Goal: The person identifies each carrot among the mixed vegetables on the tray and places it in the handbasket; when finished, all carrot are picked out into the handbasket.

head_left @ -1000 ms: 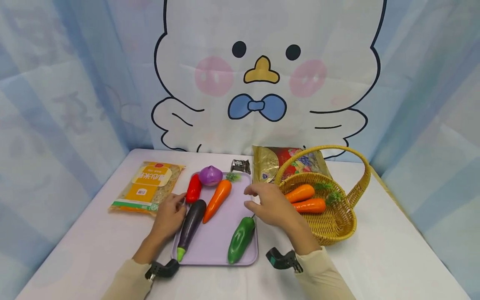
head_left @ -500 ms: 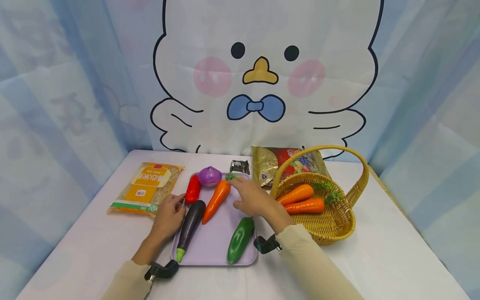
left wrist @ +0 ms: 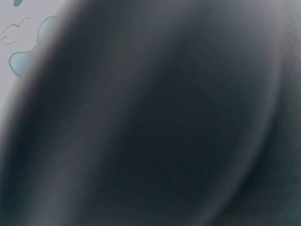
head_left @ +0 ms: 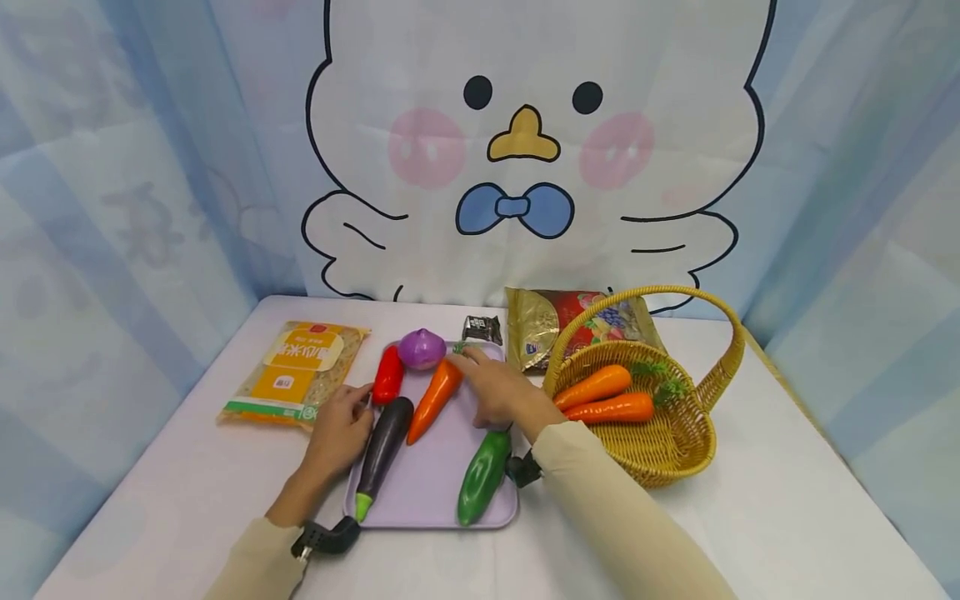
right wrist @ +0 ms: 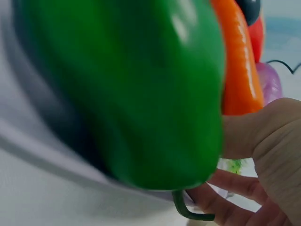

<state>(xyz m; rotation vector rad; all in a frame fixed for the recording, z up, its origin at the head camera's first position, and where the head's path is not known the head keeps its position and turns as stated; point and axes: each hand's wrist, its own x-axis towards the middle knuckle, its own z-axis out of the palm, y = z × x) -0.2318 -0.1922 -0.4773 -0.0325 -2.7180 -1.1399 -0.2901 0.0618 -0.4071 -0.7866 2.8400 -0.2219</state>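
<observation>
In the head view, my right hand [head_left: 498, 387] reaches over the leafy end of an orange carrot [head_left: 435, 400] on the lilac tray [head_left: 427, 517]. Between thumb and fingers, the right wrist view shows the carrot's green leaves [right wrist: 233, 165], with space around them. A green pepper [head_left: 483, 477] lies under that wrist and fills much of the right wrist view. My left hand [head_left: 339, 429] rests at the tray's left edge, its fingertips close to a long red vegetable [head_left: 388, 375] and an eggplant [head_left: 385, 450]. Dark blur covers most of the left wrist view.
A purple onion [head_left: 422, 349] sits at the tray's back. To the right stands a wicker basket [head_left: 675, 458] with a tall handle, holding two carrots [head_left: 611, 408]. Behind are a gold-and-red bag [head_left: 536, 329] and a small dark packet [head_left: 482, 329]. A grain bag [head_left: 296, 375] lies left.
My right hand has moved left from beside the basket, over the tray to the carrot's leafy end. My left hand and the vegetables have stayed in place.
</observation>
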